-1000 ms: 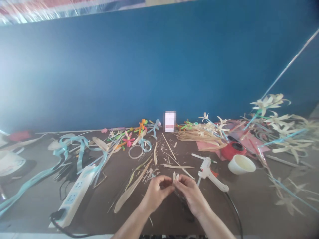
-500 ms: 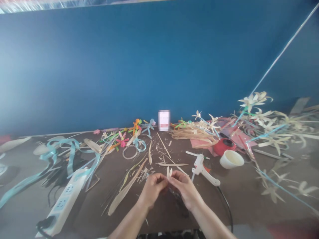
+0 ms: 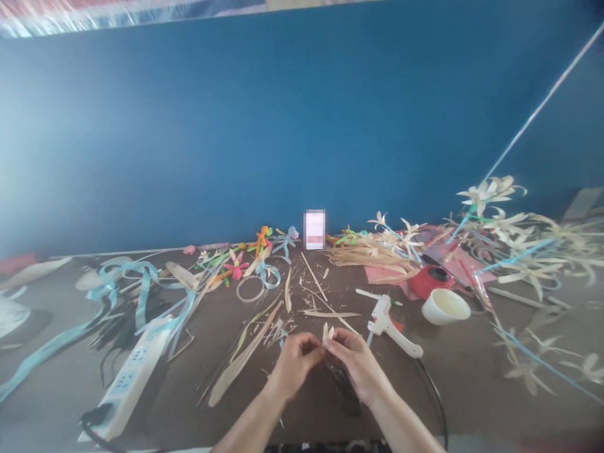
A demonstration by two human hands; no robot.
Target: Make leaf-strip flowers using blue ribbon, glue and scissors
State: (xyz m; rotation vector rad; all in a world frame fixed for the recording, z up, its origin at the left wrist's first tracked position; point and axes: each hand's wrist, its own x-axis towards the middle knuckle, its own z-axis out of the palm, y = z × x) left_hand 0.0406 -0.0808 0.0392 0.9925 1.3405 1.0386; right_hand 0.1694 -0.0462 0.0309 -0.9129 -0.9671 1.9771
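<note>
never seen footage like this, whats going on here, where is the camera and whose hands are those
There is no machine here: this is one view from a camera worn on a person's head, so the two bare arms entering from the bottom edge are that person's own. The left hand and right hand meet and together pinch a small pale petal piece. They work over a brown table against a blue wall. Just right of the hands lies a white glue gun, beyond it a white cup. On the left are a white power strip and loose light blue ribbon. Pale straw flowers pile up at the far right.
</note>
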